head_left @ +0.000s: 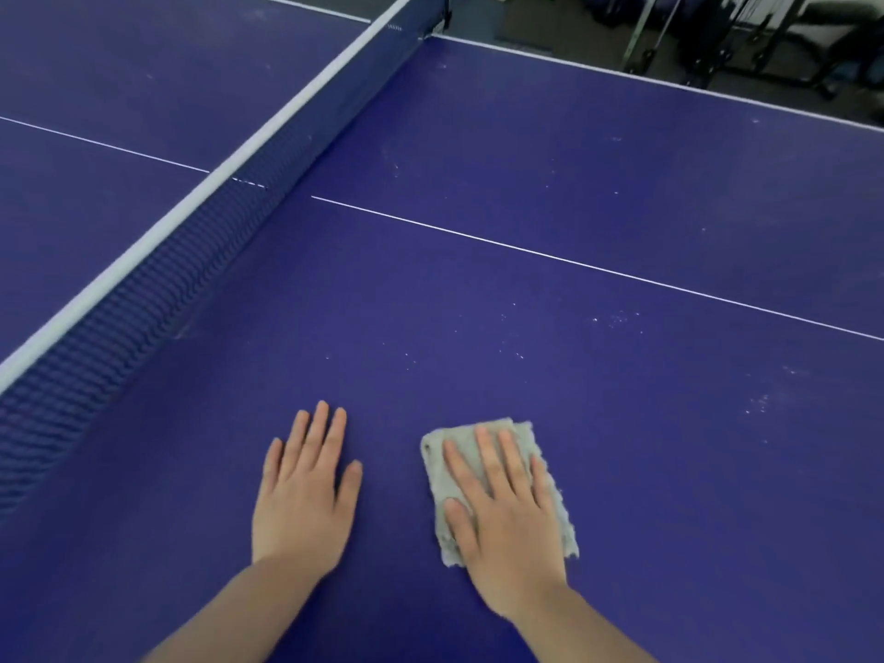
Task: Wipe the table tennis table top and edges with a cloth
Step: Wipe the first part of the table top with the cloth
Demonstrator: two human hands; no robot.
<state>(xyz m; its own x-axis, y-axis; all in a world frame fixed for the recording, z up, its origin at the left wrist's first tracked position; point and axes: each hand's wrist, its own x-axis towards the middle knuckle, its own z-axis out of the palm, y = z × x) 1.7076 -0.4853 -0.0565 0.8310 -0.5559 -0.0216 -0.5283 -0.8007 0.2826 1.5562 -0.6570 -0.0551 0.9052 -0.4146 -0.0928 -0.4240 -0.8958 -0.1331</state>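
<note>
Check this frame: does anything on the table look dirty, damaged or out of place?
Only dust stands out: whitish specks and smudges dot the blue table tennis table top, mostly to the right of the folded grey cloth pressed flat under the right hand. The left hand rests flat on the bare surface.

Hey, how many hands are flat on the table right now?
2. The left hand rests bare on the table near the net; the right hand presses the grey cloth beside it.
</note>
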